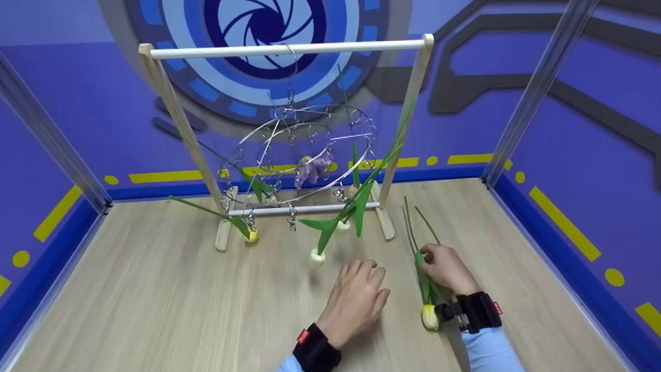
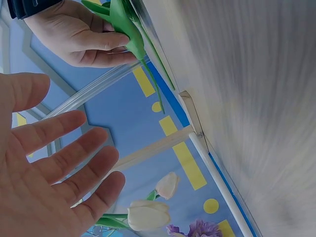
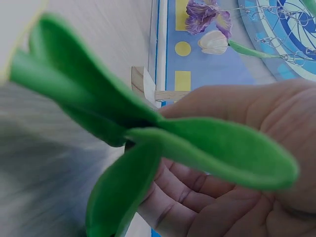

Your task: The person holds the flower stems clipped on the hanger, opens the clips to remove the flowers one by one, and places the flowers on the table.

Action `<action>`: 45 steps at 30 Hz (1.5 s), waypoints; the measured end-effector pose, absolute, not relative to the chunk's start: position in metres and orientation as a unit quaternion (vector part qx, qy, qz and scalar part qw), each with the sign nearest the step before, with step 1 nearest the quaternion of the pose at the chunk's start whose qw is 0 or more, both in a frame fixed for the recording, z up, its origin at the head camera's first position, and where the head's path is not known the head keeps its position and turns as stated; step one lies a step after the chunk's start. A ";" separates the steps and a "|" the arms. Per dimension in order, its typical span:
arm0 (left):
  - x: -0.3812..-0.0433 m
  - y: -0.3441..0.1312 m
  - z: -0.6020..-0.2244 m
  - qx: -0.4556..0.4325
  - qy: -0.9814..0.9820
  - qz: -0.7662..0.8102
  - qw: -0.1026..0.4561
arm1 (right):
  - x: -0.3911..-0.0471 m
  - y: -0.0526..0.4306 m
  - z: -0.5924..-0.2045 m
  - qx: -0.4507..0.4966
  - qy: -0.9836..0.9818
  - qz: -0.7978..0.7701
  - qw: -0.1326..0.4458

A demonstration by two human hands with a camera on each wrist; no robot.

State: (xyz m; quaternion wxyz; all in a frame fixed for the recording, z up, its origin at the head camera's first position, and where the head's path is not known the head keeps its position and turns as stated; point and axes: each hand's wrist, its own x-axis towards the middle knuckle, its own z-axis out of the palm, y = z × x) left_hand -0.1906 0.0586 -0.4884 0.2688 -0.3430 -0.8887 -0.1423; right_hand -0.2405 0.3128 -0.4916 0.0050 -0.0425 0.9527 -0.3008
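Observation:
My right hand (image 1: 448, 268) pinches the green stem and leaves of a yellow tulip (image 1: 429, 317), low over the table at the right. The yellow-white bloom points toward me, and thin stems reach away past the fingers. In the right wrist view, blurred green leaves (image 3: 217, 148) cover part of the fingers. My left hand (image 1: 356, 297) holds nothing; its fingers are spread and relaxed, below a hanging white tulip (image 1: 317, 256). A round metal clip hanger (image 1: 304, 199) hangs from the rack's top rod, carrying several flowers head down.
The wooden rack (image 1: 413, 98) with a white top rod (image 1: 351, 47) stands at the back of the table. A purple flower (image 1: 312, 168) and another yellow tulip (image 1: 251, 235) hang at the hanger. Blue-purple printed panels (image 1: 578, 170) enclose the table's back and sides.

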 end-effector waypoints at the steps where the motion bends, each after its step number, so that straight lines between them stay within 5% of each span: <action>1: -0.191 0.058 -0.488 -0.343 -0.889 -0.142 0.267 | -0.240 0.313 -0.492 -0.043 0.953 -0.300 0.008; 29: -0.190 0.057 -0.486 -0.342 -0.893 -0.139 0.259 | -0.231 0.311 -0.483 -0.098 0.944 -0.300 0.094; 45: -0.190 0.055 -0.482 -0.338 -0.889 -0.144 0.274 | -0.226 0.315 -0.475 -0.130 0.945 -0.292 0.067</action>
